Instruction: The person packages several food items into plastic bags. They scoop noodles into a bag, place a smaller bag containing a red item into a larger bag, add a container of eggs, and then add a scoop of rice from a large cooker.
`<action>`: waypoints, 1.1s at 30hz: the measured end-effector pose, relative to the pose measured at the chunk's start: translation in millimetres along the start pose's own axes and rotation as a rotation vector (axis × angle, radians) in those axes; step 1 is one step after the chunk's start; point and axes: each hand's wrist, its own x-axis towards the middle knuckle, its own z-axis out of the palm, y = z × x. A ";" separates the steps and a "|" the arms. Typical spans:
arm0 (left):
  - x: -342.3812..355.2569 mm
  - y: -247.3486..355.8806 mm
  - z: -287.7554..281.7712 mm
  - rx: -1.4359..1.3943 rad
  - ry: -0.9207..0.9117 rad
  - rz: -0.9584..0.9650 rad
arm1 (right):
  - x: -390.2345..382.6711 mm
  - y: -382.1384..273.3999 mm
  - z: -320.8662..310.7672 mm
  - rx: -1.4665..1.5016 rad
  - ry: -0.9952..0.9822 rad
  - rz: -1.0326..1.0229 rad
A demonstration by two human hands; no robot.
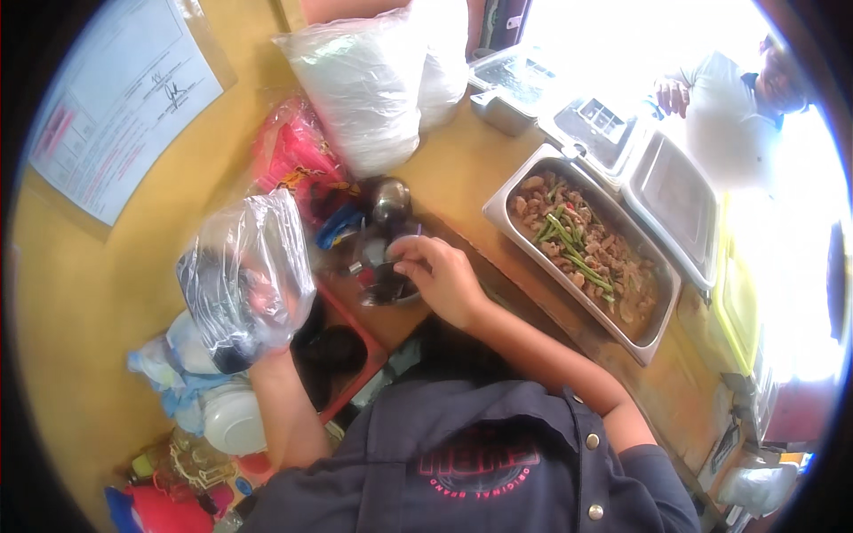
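In the head view, the utensils (380, 286) lay just below-left of the right hand's (440, 277) curled fingers, nearer than the left hand (265, 295), inside a clear bag (238, 253) (I couldn't tell either hand's grip, nor the utensils' long axis).

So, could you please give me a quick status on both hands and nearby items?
Left hand inside clear plastic bag. Right hand near round metal item, grip unclear. Food tray at right, apart from both hands.
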 end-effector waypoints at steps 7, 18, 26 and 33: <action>-0.3 -2.3 22.8 0.017 0.104 0.061 | 8.9 -12.8 -4.3 -0.003 0.194 -0.381; 13.0 21.7 -20.2 0.081 0.139 0.089 | 12.4 -89.4 -82.3 0.099 0.210 -0.461; 58.7 -27.7 10.5 0.272 0.125 -0.006 | -44.1 -126.6 -179.3 0.981 -0.061 -0.068; 72.0 -102.9 63.0 0.330 -0.042 -0.180 | -111.7 -135.7 -212.9 1.208 0.254 -0.182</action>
